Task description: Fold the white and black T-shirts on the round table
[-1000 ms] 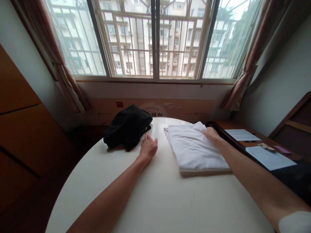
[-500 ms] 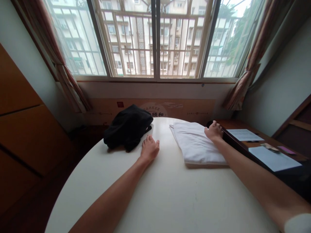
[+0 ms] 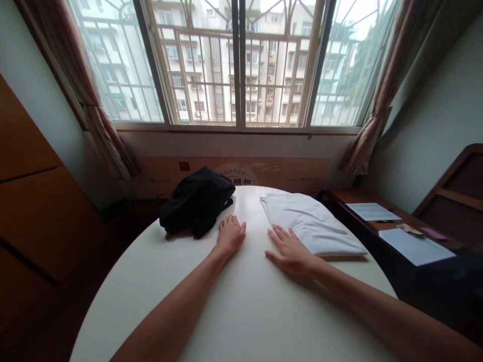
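Observation:
My left hand (image 3: 231, 235) rests on the white round table (image 3: 241, 306), its fingers loosely bent, thumb apart and nothing in it. Close by on its left lies a bunched-up black cloth item (image 3: 194, 201), perhaps a garment or a bag; I cannot tell which. My right hand (image 3: 290, 250) is open with fingers spread, over the near left edge of a folded white cloth (image 3: 320, 221). Its fingertips overlap the cloth's edge in view; whether they press on it I cannot tell.
Beyond the table's right edge is a low wooden table (image 3: 339, 196) with papers (image 3: 417, 246) on it, and a wooden chair back (image 3: 458, 181). A long printed box or board (image 3: 294, 173) stands under the barred window. Orange-brown cabinets (image 3: 33, 196) are at the left.
My right hand has come from the far right edge of the white cloth to its near left side, fingers spreading. My left hand has stayed put. The view has shifted slightly.

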Tool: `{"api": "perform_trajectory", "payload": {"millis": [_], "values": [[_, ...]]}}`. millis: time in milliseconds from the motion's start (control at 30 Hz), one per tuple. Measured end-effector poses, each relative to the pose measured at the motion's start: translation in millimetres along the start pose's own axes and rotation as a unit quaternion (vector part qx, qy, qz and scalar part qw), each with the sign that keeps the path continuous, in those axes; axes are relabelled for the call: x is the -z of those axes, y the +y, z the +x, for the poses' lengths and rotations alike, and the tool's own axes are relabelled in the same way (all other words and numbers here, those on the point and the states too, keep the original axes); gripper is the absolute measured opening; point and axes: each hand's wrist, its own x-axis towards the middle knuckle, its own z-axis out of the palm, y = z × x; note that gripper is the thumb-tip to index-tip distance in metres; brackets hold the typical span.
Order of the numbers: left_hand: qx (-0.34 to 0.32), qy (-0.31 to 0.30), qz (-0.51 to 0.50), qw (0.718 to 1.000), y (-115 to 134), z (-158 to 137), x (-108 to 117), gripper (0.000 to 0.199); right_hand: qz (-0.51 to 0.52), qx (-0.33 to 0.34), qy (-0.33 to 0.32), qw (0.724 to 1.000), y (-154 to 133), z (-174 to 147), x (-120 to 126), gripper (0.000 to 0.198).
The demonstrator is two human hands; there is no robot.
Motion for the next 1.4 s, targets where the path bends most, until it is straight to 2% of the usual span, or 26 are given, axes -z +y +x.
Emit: {"api": "perform_trajectory", "payload": {"millis": [300, 367, 467, 500, 567, 600, 667, 767, 867, 933, 1000, 1033, 1100, 1200, 1267, 1333, 1400], "values": [[0.002, 0.011, -0.035, 0.999, 1, -3, 1, 0.047, 0.016, 0.019, -0.003, 1.000, -16, -15, -2, 0.091], [0.001, 0.044, -0.055, 0.998, 0, 0, 12, 0.046, 0.020, 0.026, -0.006, 0.999, -17, -17, -2, 0.090], [-0.022, 0.140, -0.055, 0.988, -13, 11, 41, 0.046, 0.025, 0.029, -0.009, 0.999, -18, -19, -2, 0.087], [-0.017, 0.175, -0.040, 0.984, -20, 15, 51, 0.047, 0.031, 0.026, -0.005, 0.999, -18, -19, -3, 0.086], [0.035, 0.224, 0.004, 0.974, -42, 23, 71, 0.056, 0.048, 0.016, 0.016, 0.999, -17, -18, -6, 0.082], [0.077, 0.226, 0.025, 0.971, -54, 25, 78, 0.063, 0.058, 0.011, 0.032, 0.998, -15, -17, -8, 0.079], [0.149, 0.180, 0.041, 0.972, -81, 29, 89, 0.072, 0.074, 0.000, 0.072, 0.995, -12, -13, -12, 0.073], [0.187, 0.098, 0.007, 0.977, -113, 32, 98, 0.056, 0.087, -0.009, 0.143, 0.986, -3, -7, -15, 0.066], [0.197, 0.120, -0.024, 0.973, -121, 33, 108, 0.042, 0.098, -0.015, 0.209, 0.973, 10, -4, -15, 0.059], [0.186, 0.175, -0.035, 0.966, -112, 33, 120, 0.040, 0.105, -0.023, 0.243, 0.964, 19, -2, -14, 0.054], [0.138, 0.232, -0.045, 0.962, -94, 32, 135, 0.038, 0.111, -0.024, 0.275, 0.955, 27, 0, -12, 0.051], [0.103, 0.244, -0.055, 0.963, -82, 30, 143, 0.036, 0.114, -0.022, 0.292, 0.950, 31, 1, -12, 0.050], [0.015, 0.226, -0.085, 0.970, -56, 25, 158, 0.030, 0.118, -0.011, 0.325, 0.938, 36, 3, -10, 0.049], [-0.124, 0.132, -0.158, 0.971, -12, 11, 166, 0.017, 0.131, 0.018, 0.367, 0.921, 35, 0, -3, 0.055], [-0.180, 0.047, -0.235, 0.954, 16, -1, 159, 0.015, 0.145, 0.064, 0.383, 0.910, 28, -6, 5, 0.065], [-0.196, -0.052, -0.338, 0.919, 40, -12, 147, 0.018, 0.150, 0.126, 0.381, 0.904, 17, -16, 14, 0.080], [-0.174, -0.138, -0.438, 0.871, 57, -22, 133, 0.021, 0.140, 0.174, 0.356, 0.908, 5, -25, 23, 0.088]]}}
